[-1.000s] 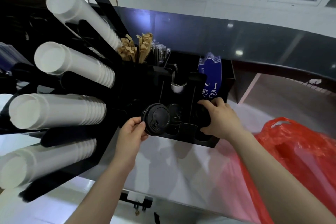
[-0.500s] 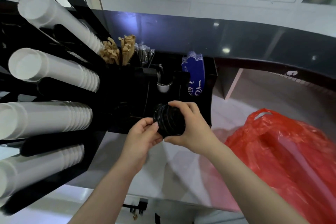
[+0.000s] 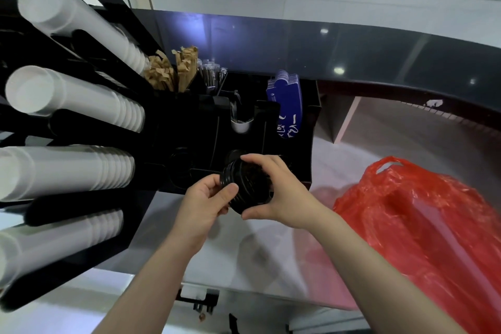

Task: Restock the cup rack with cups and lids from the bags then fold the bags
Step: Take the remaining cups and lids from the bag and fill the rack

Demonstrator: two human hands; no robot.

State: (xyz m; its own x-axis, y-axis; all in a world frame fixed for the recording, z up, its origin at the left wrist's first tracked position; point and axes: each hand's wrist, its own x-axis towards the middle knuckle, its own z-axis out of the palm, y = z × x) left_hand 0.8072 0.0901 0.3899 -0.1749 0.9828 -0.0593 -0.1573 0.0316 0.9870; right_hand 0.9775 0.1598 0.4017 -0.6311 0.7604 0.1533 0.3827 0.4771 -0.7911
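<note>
Where a second earlier each hand worked apart at the rack (image 3: 189,127), the left hand (image 3: 202,202) and right hand (image 3: 273,192) now curled together around one stack of lids (image 3: 248,188), just near of its slots, likely consolidated for loading; the bag (image 3: 423,214) lay right.

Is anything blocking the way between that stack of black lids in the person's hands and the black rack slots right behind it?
Nothing visible: the stack of black plastic lids sits just before the black rack's lid slots.
</note>
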